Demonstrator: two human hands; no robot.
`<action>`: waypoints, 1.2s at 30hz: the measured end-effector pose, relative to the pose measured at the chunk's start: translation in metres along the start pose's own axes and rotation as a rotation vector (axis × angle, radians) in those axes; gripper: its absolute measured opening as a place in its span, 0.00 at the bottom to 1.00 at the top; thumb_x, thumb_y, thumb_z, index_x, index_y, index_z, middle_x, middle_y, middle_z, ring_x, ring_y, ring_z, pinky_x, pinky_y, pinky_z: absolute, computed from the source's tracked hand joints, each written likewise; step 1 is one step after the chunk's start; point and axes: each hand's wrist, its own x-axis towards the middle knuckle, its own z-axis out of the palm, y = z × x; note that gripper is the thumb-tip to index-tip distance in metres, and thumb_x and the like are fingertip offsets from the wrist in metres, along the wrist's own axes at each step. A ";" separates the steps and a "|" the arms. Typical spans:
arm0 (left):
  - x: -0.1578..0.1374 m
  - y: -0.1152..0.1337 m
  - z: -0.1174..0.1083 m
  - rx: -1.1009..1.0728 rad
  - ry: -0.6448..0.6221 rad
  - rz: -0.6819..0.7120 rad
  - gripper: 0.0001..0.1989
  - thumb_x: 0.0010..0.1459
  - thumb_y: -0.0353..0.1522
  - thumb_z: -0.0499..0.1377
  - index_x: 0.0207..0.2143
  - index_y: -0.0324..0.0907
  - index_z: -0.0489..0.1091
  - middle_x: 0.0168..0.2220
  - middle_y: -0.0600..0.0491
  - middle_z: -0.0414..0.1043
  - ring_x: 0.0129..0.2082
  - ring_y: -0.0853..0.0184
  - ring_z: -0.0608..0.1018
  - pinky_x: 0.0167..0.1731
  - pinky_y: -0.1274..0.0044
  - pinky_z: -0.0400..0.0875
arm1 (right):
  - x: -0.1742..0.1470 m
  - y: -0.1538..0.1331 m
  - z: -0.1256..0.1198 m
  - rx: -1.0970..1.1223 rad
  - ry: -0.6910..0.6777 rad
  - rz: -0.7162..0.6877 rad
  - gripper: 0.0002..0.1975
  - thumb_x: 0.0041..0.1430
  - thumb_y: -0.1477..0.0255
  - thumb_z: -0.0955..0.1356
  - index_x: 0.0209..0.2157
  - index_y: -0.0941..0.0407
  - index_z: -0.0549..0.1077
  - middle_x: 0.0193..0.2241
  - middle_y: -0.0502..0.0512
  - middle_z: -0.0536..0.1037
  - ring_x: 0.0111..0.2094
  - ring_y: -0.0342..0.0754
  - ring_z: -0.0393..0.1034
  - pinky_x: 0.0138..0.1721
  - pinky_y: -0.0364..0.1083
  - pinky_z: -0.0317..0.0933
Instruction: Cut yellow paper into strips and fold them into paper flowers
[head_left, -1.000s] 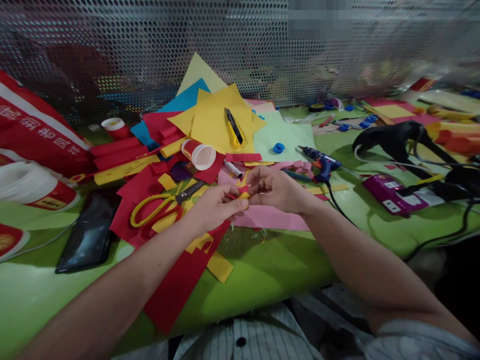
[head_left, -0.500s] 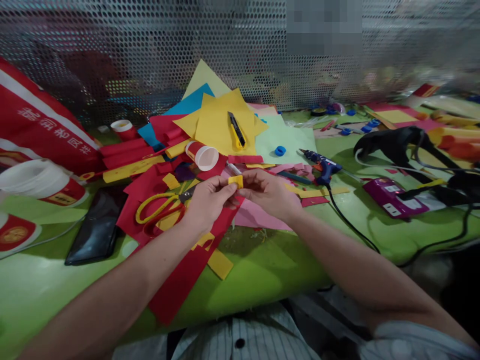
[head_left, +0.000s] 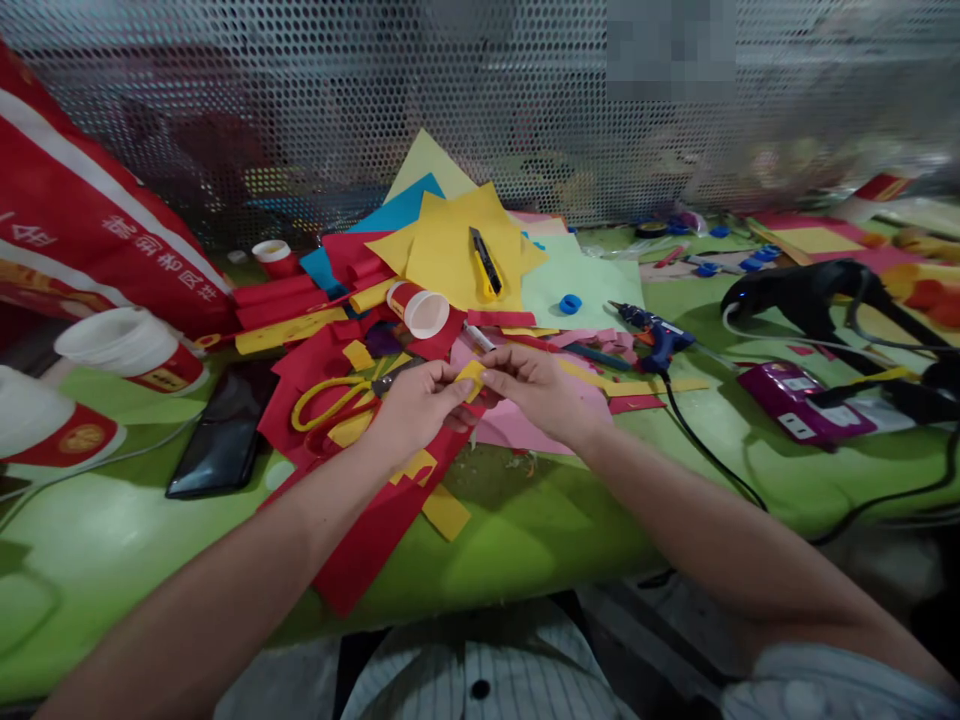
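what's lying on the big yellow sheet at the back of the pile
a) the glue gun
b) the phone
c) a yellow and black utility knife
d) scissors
c: the utility knife rests on the yellow sheet, while the scissors lie on red paper nearer the left hand.

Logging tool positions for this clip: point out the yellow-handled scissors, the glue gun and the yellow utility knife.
yellow-handled scissors (head_left: 330,405), head view, on the upper handle loop.
glue gun (head_left: 660,335), head view, on the blue body.
yellow utility knife (head_left: 486,262), head view, on the middle of its black and yellow body.

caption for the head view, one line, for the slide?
Both hands, left hand and right hand, pinch a small yellow paper piece above red paper scraps.
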 end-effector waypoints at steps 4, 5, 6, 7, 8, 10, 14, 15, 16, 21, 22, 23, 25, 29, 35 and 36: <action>-0.003 -0.011 0.003 -0.087 0.061 -0.008 0.08 0.46 0.34 0.63 0.26 0.39 0.67 0.20 0.56 0.72 0.18 0.72 0.75 0.22 0.79 0.71 | -0.001 0.002 0.005 -0.015 0.023 0.012 0.05 0.46 0.69 0.69 0.26 0.55 0.68 0.24 0.47 0.72 0.25 0.41 0.66 0.28 0.43 0.64; -0.003 -0.013 0.003 -0.106 0.069 -0.003 0.09 0.45 0.34 0.63 0.26 0.39 0.67 0.21 0.56 0.72 0.18 0.72 0.75 0.22 0.79 0.71 | -0.001 0.003 0.006 -0.028 0.022 0.011 0.05 0.45 0.70 0.69 0.25 0.54 0.68 0.23 0.47 0.71 0.25 0.41 0.66 0.28 0.43 0.64; -0.003 -0.014 0.003 -0.118 0.075 0.002 0.09 0.45 0.34 0.63 0.26 0.39 0.68 0.21 0.56 0.73 0.19 0.72 0.75 0.23 0.79 0.72 | -0.001 0.003 0.006 -0.043 0.018 0.010 0.05 0.45 0.70 0.69 0.24 0.54 0.68 0.22 0.47 0.71 0.25 0.40 0.65 0.27 0.42 0.63; -0.004 -0.015 0.003 -0.121 0.076 0.006 0.08 0.44 0.34 0.63 0.26 0.38 0.68 0.22 0.56 0.73 0.19 0.72 0.75 0.23 0.79 0.72 | -0.001 0.003 0.005 -0.057 0.013 0.013 0.04 0.45 0.70 0.68 0.24 0.54 0.68 0.22 0.47 0.70 0.24 0.40 0.64 0.27 0.42 0.62; -0.004 -0.015 0.002 -0.113 0.073 0.010 0.08 0.44 0.33 0.63 0.25 0.38 0.69 0.22 0.56 0.72 0.19 0.72 0.75 0.24 0.79 0.71 | -0.001 0.003 0.005 -0.065 0.008 0.021 0.04 0.45 0.71 0.68 0.23 0.54 0.68 0.21 0.46 0.70 0.24 0.40 0.64 0.26 0.42 0.61; -0.005 -0.015 -0.001 -0.066 0.062 0.021 0.06 0.45 0.32 0.62 0.24 0.38 0.69 0.21 0.57 0.71 0.19 0.74 0.74 0.23 0.81 0.70 | -0.001 0.003 0.004 -0.056 -0.006 0.045 0.03 0.44 0.71 0.68 0.24 0.55 0.69 0.21 0.46 0.69 0.23 0.39 0.63 0.26 0.42 0.61; -0.005 -0.017 -0.004 -0.001 0.073 0.091 0.05 0.44 0.32 0.62 0.23 0.39 0.69 0.19 0.59 0.69 0.17 0.74 0.72 0.21 0.81 0.68 | -0.002 0.001 0.007 0.047 0.007 0.077 0.06 0.43 0.73 0.69 0.27 0.55 0.69 0.23 0.46 0.71 0.24 0.39 0.65 0.28 0.42 0.63; -0.004 -0.019 -0.003 -0.015 0.091 0.116 0.06 0.45 0.32 0.62 0.23 0.39 0.69 0.19 0.59 0.69 0.17 0.74 0.71 0.21 0.81 0.67 | -0.002 0.000 0.009 0.092 0.011 0.088 0.07 0.43 0.73 0.69 0.29 0.55 0.69 0.24 0.46 0.72 0.26 0.39 0.66 0.29 0.42 0.64; -0.003 -0.021 -0.002 -0.037 0.111 0.139 0.06 0.45 0.33 0.62 0.23 0.39 0.69 0.18 0.59 0.68 0.17 0.74 0.70 0.21 0.81 0.67 | -0.003 0.000 0.010 0.138 0.001 0.104 0.09 0.43 0.72 0.69 0.30 0.55 0.69 0.25 0.47 0.72 0.27 0.40 0.67 0.30 0.42 0.65; 0.000 -0.019 -0.004 0.132 0.107 0.202 0.09 0.49 0.37 0.58 0.25 0.40 0.70 0.19 0.57 0.68 0.19 0.73 0.69 0.23 0.79 0.67 | -0.005 0.001 0.014 0.241 -0.074 0.194 0.09 0.46 0.65 0.70 0.27 0.55 0.71 0.23 0.47 0.74 0.25 0.40 0.70 0.34 0.44 0.68; -0.002 -0.014 -0.009 0.285 0.073 0.215 0.09 0.51 0.37 0.56 0.26 0.40 0.70 0.20 0.56 0.69 0.21 0.71 0.70 0.25 0.78 0.67 | -0.004 0.002 0.013 0.245 -0.037 0.203 0.09 0.45 0.64 0.70 0.26 0.56 0.71 0.22 0.47 0.73 0.24 0.40 0.70 0.32 0.44 0.68; -0.004 -0.007 -0.015 0.473 0.035 0.238 0.10 0.53 0.37 0.55 0.28 0.40 0.71 0.23 0.54 0.71 0.24 0.69 0.72 0.27 0.77 0.68 | -0.003 0.003 0.011 0.247 0.009 0.211 0.10 0.45 0.64 0.71 0.25 0.56 0.71 0.21 0.46 0.73 0.22 0.40 0.69 0.30 0.44 0.68; -0.009 0.008 -0.032 0.956 0.094 0.282 0.10 0.55 0.34 0.53 0.36 0.40 0.71 0.34 0.49 0.74 0.33 0.63 0.74 0.36 0.70 0.69 | 0.000 0.005 0.005 0.241 0.094 0.222 0.10 0.44 0.65 0.71 0.25 0.56 0.70 0.19 0.45 0.72 0.19 0.40 0.69 0.26 0.43 0.67; -0.016 0.021 -0.070 1.645 0.137 0.080 0.14 0.55 0.27 0.50 0.41 0.31 0.69 0.40 0.37 0.71 0.42 0.49 0.73 0.38 0.59 0.67 | 0.007 0.007 -0.008 0.253 0.214 0.225 0.09 0.45 0.67 0.69 0.24 0.57 0.68 0.16 0.46 0.71 0.14 0.40 0.66 0.19 0.42 0.65; -0.003 -0.015 -0.102 1.586 0.180 0.195 0.21 0.52 0.27 0.51 0.49 0.39 0.67 0.33 0.48 0.72 0.29 0.62 0.76 0.31 0.70 0.69 | 0.011 0.009 -0.013 0.265 0.213 0.245 0.08 0.46 0.68 0.68 0.23 0.57 0.65 0.18 0.48 0.74 0.10 0.39 0.63 0.13 0.40 0.61; 0.000 -0.018 -0.105 1.575 0.194 0.236 0.21 0.52 0.28 0.51 0.50 0.39 0.66 0.31 0.50 0.72 0.28 0.63 0.76 0.30 0.72 0.69 | 0.011 0.009 -0.013 0.261 0.216 0.236 0.08 0.46 0.68 0.68 0.23 0.57 0.65 0.18 0.48 0.74 0.10 0.38 0.62 0.13 0.40 0.59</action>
